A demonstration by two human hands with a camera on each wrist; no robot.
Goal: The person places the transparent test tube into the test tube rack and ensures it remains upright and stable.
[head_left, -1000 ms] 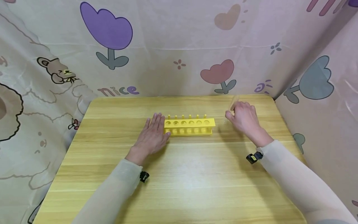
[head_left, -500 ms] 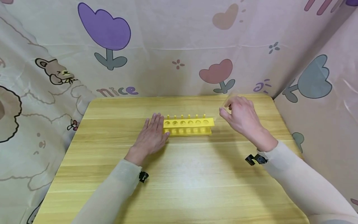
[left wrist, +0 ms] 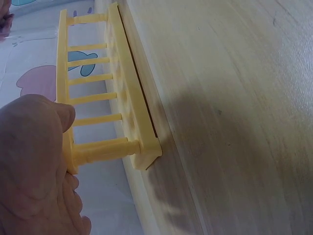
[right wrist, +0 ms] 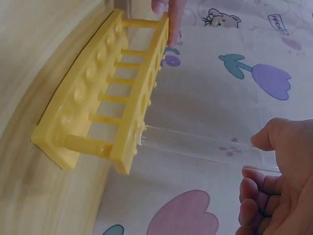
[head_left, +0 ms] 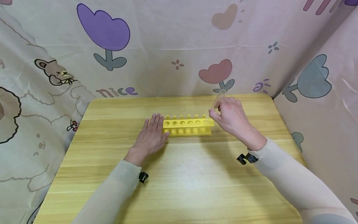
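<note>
A yellow test tube rack (head_left: pixel 188 123) lies lengthwise on the table, with a row of holes along its top plate and pegs behind. At its left end rests my left hand (head_left: pixel 149 137), fingers straight. The left thumb (left wrist: pixel 61 115) touches the top plate in the left wrist view. My right hand (head_left: pixel 233 115) pinches a clear test tube (head_left: pixel 219 97) between thumb and fingers, above the rack's right end. In the right wrist view the lower end of the tube (right wrist: pixel 195 145) meets the end hole; how deep it sits I cannot tell. No other tubes show in the rack.
The wooden table (head_left: pixel 184 174) extends toward me in front of the rack. A patterned cloth (head_left: pixel 156 56) hangs behind the table and along both sides. A small black device (head_left: pixel 247 159) sits at the right wrist, another black device (head_left: pixel 143 177) at the left.
My right hand has moved left with the test tube, from beside the rack to over its right end. The tube is tilted with its upper end rightward. My left hand stays on the rack.
</note>
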